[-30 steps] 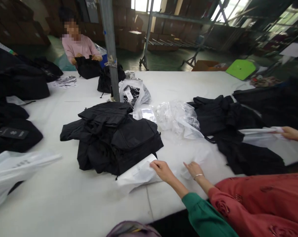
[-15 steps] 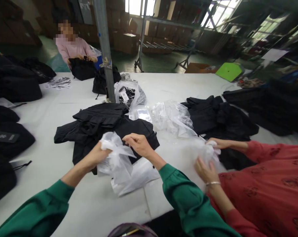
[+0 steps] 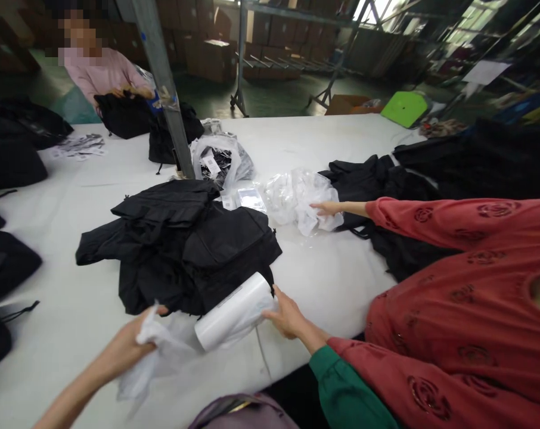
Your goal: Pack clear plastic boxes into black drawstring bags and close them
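Note:
My left hand is closed on a crumpled thin plastic bag near the table's front edge. My right hand grips the end of a curled white stack of plastic bags that lies against a heap of black garments. A co-worker in a red top leans in from the right, with one hand stretched onto a pile of clear plastic bags.
The white table carries more black garments at right and black bags at left. A metal post stands mid-table beside a bag of tags. A person in pink handles a black bag at the far end.
My hands have come apart and dropped toward the front edge, the left keeping a crumpled bag, the right now on the bag stack. The co-worker's arm has reached out to the clear bags.

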The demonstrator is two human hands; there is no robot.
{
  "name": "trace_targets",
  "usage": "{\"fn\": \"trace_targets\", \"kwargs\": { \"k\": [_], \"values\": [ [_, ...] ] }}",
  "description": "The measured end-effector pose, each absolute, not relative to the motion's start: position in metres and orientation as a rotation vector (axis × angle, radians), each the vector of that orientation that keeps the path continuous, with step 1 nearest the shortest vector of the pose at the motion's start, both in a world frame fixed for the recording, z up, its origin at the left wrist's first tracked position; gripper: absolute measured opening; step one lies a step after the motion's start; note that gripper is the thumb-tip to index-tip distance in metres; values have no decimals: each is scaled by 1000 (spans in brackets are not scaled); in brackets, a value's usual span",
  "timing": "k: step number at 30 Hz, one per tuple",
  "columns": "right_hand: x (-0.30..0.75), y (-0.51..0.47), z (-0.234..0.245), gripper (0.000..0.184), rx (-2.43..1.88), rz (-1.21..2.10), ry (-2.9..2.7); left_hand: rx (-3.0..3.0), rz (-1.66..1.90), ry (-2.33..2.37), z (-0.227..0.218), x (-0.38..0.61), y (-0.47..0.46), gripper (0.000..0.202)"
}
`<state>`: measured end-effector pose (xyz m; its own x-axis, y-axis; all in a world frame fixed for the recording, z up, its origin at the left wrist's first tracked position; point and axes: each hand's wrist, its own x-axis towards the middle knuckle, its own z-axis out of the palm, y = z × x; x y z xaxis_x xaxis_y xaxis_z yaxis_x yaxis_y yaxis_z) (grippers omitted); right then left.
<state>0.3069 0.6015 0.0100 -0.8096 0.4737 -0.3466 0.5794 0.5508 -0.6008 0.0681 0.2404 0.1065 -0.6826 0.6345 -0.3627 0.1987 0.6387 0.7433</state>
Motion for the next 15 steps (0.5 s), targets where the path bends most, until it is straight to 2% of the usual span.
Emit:
{"fn": "trace_targets", "kwargs": {
  "k": [2, 4, 7, 9, 10, 12, 15],
  "values": [
    [315, 599, 7, 89, 890, -959, 2590, 742, 858, 2093, 70, 104, 271, 52],
    [328, 598, 8, 81, 949, -836, 2643, 788, 787, 2007, 40, 130, 298, 58],
    [360, 582, 14, 55, 1181, -815, 2886, 785, 688, 1946, 14, 153, 328, 58],
    [381, 560, 13, 37, 1322, -952, 2976, 688, 689, 1880, 5, 170, 343, 53],
    [390, 547, 9, 34, 1366, -1035, 2972, 627, 693, 1848, 1, 181, 351, 51],
    [399, 528, -1, 35, 1456, -1127, 2914, 541, 676, 1810, -7, 206, 368, 49],
    [397, 531, -10, 39, 1676, -1000, 2916, 526, 602, 1832, -17, 241, 394, 46]
  ]
}}
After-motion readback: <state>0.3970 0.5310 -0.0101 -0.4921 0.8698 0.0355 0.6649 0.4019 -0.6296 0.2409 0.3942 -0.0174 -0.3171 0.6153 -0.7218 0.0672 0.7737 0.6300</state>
